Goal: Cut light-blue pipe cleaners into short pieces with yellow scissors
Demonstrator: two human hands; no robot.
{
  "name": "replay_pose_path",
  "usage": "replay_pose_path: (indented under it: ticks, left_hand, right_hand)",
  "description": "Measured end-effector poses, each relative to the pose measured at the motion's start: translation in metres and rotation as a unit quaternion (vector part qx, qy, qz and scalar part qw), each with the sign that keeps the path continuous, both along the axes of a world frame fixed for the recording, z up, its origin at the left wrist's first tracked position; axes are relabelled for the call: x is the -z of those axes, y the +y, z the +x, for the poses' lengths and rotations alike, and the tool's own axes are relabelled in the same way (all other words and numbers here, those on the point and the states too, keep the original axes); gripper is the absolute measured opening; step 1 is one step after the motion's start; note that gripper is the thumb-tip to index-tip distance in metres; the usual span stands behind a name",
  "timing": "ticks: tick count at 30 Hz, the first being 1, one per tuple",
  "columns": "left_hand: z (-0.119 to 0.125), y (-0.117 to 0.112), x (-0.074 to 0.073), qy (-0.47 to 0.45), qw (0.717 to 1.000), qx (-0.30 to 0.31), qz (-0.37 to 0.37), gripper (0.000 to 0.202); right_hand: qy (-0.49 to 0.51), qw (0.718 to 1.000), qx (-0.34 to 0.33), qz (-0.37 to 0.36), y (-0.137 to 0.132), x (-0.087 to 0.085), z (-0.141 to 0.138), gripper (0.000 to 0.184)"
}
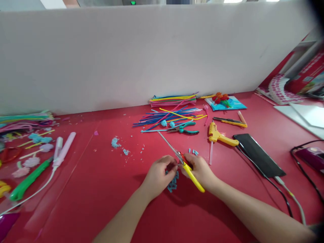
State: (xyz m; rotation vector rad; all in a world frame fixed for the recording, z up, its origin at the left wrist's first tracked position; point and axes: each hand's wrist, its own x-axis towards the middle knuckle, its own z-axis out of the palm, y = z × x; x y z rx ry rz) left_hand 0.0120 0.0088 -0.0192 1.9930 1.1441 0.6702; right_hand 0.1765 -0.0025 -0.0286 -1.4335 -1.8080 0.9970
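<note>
My right hand [201, 168] is closed round a pair of scissors [194, 178] with a yellow and red handle. The narrow metal blades point away to the upper left. Close beside it, my left hand [159, 173] pinches with thumb and forefinger, near the fingertips of my right hand. Whatever lies in that pinch is too small and covered to make out. Under the hands is a small pile of cut blue pieces [172, 184], partly hidden by the left fingers. A few more blue bits [194, 152] lie just beyond my right hand.
Loose pipe cleaners [162, 118], pliers [184, 129] and a bundle [174, 100] lie ahead. A yellow glue gun [220, 136] and black power bank [258, 155] with cables sit right. Blue fluff [115, 143], a pink hair-iron-like tool [64, 150] and green-handled tool [32, 180] are left. A white partition [126, 57] stands behind.
</note>
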Motion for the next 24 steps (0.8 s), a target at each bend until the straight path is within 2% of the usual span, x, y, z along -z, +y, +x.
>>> replay_pose_path:
  ticks: [6, 14, 19, 24]
  left_hand:
    - [-0.002, -0.002, -0.004, 0.017, 0.999, 0.011, 0.049, 0.012]
    - [-0.006, -0.001, -0.005, 0.02, 0.997, -0.002, 0.076, 0.014]
    - [-0.004, 0.001, -0.002, -0.037, 0.999, 0.005, 0.017, 0.015]
    - [-0.005, 0.006, 0.002, -0.146, 0.98, -0.097, -0.091, 0.009]
  right_hand:
    - [-0.023, 1.0, -0.012, 0.015, -0.001, -0.002, -0.003, 0.019]
    - [-0.04, 0.999, -0.004, 0.007, 0.001, -0.008, -0.008, 0.023]
    - [-0.055, 0.998, 0.002, 0.01, 0.002, -0.009, -0.008, 0.024]
    - [-0.05, 0.998, 0.024, 0.029, 0.005, -0.01, -0.001, 0.024]
